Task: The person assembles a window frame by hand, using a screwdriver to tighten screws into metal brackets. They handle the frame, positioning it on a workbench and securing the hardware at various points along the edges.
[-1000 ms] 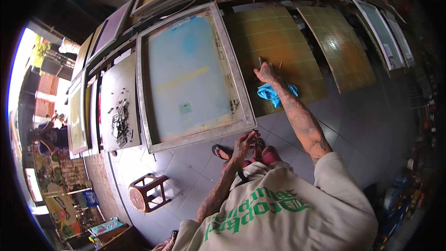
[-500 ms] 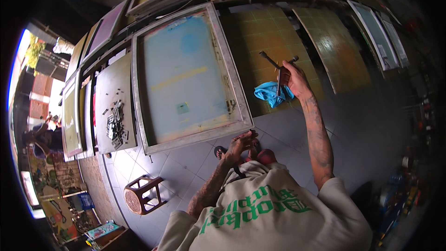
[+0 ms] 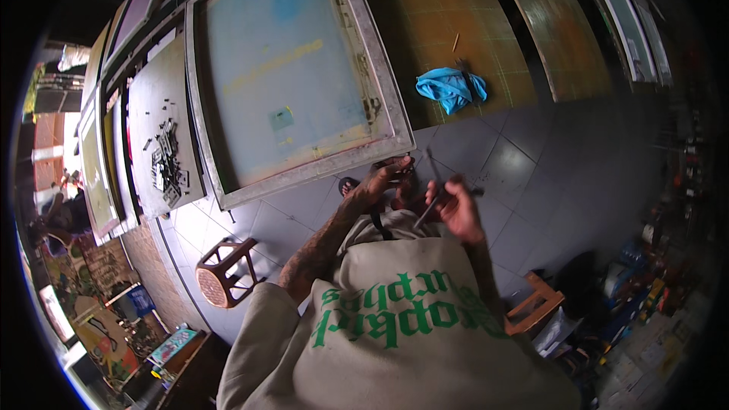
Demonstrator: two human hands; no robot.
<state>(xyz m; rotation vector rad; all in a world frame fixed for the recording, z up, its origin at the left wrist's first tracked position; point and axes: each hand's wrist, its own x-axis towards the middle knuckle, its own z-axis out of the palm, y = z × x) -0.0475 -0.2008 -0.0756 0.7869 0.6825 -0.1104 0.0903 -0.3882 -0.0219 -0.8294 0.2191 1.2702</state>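
Observation:
My right hand (image 3: 460,209) is closed round a dark three-armed socket wrench (image 3: 427,212), held in front of my shirt and slightly blurred by motion. To its left, my left hand (image 3: 386,179) is at the near right corner of a large screen-printing frame (image 3: 298,171), with the fingers drawn together. Whatever those fingers pinch is too small to make out. The frame has a pale blue mesh with a yellow band. A crumpled blue cloth (image 3: 444,89) lies on the brown board (image 3: 425,23) right of the frame, with a thin stick (image 3: 456,42) beyond it.
Small metal pieces (image 3: 168,158) lie heaped on a grey panel (image 3: 156,76) left of the frame. A brown plastic stool (image 3: 220,277) stands on the tiled floor (image 3: 292,216). Another person (image 3: 68,216) is at the far left. A wooden stand (image 3: 535,304) is at the lower right.
My right hand has brought the wrench from over the board down and left, near my left hand. The view has tilted downward. The blue cloth stays on the board.

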